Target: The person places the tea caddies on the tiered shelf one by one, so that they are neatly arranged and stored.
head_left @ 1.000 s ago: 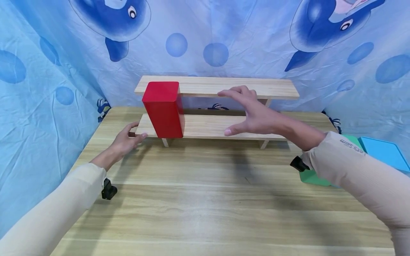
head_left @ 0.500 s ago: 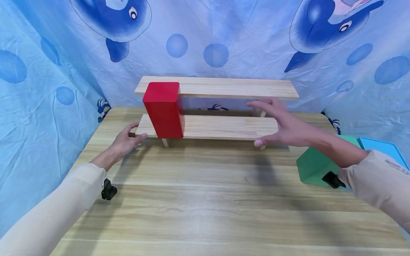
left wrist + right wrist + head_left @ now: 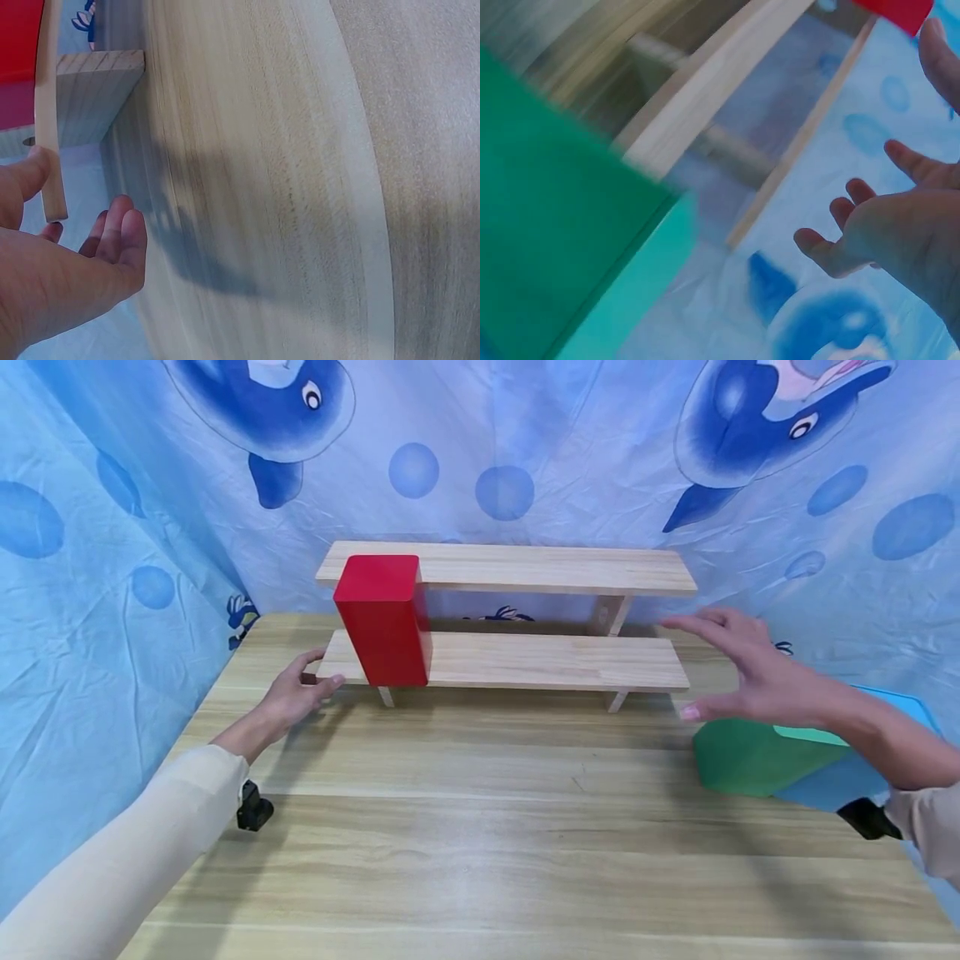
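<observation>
A two-tier wooden shelf stands at the back of the table. On its lower board, towards the left end, a tall red box stands upright. My left hand grips the left end of that board; in the left wrist view the thumb lies against the board and the other fingers curl loosely below. My right hand hangs in the air right of the shelf, fingers and thumb spread, holding nothing. Beneath it is a green box, large and blurred in the right wrist view.
Beside the green box stands a blue box, partly hidden by the right forearm. The wood-grain table stretches out in front of the shelf. Blue cloth with dolphin prints hangs behind and at both sides.
My right hand has moved from in front of the shelf's middle to the right, past its end and over the green box, fingers still spread. The left hand and red box have stayed put.
</observation>
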The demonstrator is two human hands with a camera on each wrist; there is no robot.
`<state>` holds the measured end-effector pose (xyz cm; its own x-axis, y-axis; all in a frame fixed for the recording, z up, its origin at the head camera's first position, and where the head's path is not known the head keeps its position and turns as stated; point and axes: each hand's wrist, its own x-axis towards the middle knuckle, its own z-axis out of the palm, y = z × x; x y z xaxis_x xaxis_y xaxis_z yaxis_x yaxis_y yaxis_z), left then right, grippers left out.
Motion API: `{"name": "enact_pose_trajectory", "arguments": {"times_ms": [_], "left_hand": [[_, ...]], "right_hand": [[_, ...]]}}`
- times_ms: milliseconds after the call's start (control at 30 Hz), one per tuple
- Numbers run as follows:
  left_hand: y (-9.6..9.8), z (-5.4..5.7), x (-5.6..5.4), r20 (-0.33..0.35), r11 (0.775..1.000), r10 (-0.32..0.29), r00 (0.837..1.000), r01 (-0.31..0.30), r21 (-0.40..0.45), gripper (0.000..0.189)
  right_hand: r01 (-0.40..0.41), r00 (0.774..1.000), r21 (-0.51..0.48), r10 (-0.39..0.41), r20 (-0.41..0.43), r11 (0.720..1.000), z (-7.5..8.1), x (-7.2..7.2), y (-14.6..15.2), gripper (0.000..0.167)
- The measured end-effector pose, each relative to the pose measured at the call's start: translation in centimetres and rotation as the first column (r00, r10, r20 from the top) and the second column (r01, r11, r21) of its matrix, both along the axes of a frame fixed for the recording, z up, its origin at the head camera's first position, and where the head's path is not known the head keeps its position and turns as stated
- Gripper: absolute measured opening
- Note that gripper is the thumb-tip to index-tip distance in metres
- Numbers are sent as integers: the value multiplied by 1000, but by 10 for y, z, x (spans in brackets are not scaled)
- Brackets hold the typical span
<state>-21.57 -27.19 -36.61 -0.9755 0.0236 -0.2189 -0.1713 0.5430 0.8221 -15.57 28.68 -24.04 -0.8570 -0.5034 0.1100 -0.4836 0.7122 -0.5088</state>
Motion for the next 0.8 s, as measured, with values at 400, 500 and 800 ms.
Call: {"name": "enact_pose_trajectory", "arguments": {"times_ms": [400, 500, 800], "left_hand": [[-4, -1, 0, 6, 1000, -2, 1000, 2, 5, 85], [-4, -1, 0, 6, 1000, -2, 1000, 2, 5, 84], [0, -1, -1, 1, 1000, -5, 1000, 5, 2, 84]], "right_hand": [[54, 998, 79, -53, -18, 995, -14, 2, 60, 104], [97, 995, 107, -95, -25, 990, -17, 2, 77, 105], [133, 991, 254, -123, -53, 958, -30, 6, 113, 111]]}}
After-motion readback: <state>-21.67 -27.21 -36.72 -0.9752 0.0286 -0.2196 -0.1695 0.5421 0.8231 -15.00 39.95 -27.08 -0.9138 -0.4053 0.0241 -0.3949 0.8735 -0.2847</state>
